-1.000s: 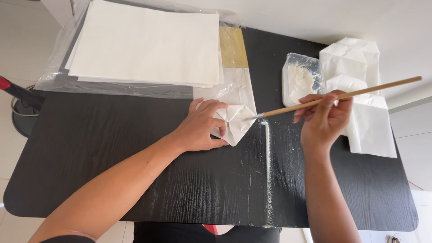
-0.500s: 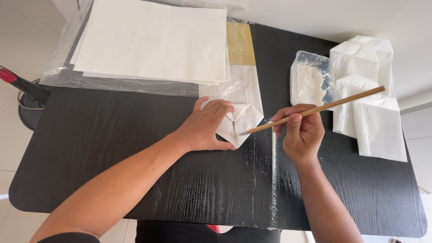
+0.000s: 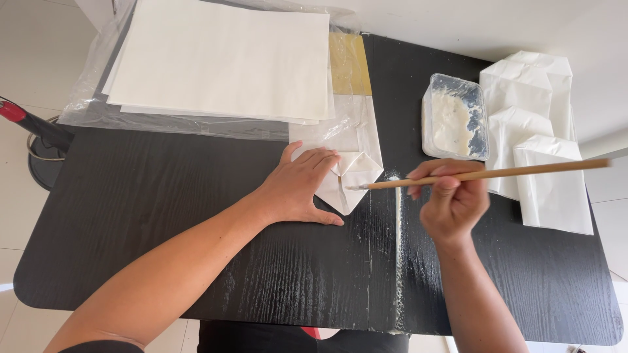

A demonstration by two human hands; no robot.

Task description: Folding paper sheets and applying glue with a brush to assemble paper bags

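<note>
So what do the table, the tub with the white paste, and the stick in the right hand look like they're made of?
The table looks like black-stained wood or a wood-look laminate: matte with open grain lines. The tub seems clear thin plastic, since the white paste shows through its glossy walls. The stick in the right hand looks like bare light wood or bamboo, tan and unvarnished.

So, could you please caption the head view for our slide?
Left hand pins folded white paper while right hand brushes it.

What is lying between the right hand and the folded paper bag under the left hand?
In the head view, only the brush tip and glue-smeared black table separate them.
</note>
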